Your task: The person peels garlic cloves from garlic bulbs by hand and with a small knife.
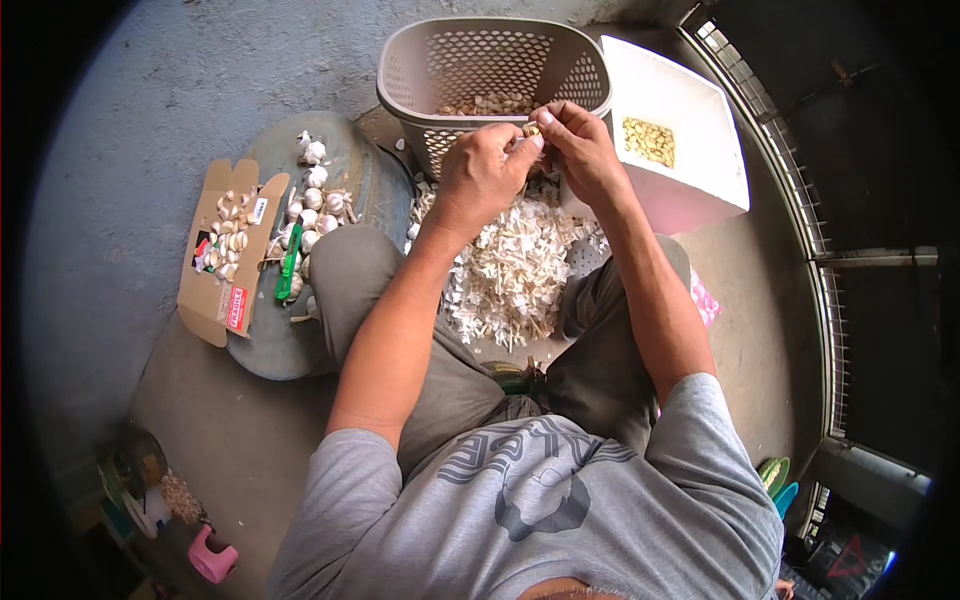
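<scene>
My left hand pinches a small yellowish garlic clove between thumb and fingertips, over the near rim of the basket. My right hand closes in from the other side, its thumb and fingers pressed together at the same clove. Fingers partly cover the clove. Below both hands lies a large heap of whitish garlic skins between my legs. The grey-brown perforated basket holds more pieces at its bottom. Peeled cloves lie inside a white foam box on the right.
Left, whole garlic bulbs and a green box cutter rest on a round blue-grey surface. Loose unpeeled cloves sit on opened cardboard. A pink plastic item is at lower left. Metal grating runs along the right.
</scene>
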Available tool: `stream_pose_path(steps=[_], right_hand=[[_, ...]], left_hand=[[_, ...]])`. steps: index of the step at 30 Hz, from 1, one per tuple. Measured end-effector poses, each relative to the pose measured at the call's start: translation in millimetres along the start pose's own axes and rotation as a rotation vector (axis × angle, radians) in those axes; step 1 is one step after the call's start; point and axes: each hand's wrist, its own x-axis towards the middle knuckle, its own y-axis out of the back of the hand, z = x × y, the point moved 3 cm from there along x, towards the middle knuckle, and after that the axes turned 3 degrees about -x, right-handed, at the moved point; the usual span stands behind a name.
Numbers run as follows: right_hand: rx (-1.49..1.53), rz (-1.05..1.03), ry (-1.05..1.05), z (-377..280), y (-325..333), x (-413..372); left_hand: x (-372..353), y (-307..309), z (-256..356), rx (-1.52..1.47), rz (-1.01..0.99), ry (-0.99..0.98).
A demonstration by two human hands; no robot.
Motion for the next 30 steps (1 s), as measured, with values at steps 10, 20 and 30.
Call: stream_pose_path(steps=[10,20,30], right_hand=[[0.018,-0.01,0.088,1,-2,-1],[0.304,-0.049,-0.018,26,-4,7],[-0.444,0.063,0.275,-21,-16,-11]], left_hand=[[3,-1,-13,-0.147,0.025,0.092],[6,0,-23,-0.261,0.078,0.086],[6,2,-18,-0.122,0.111,0.08]])
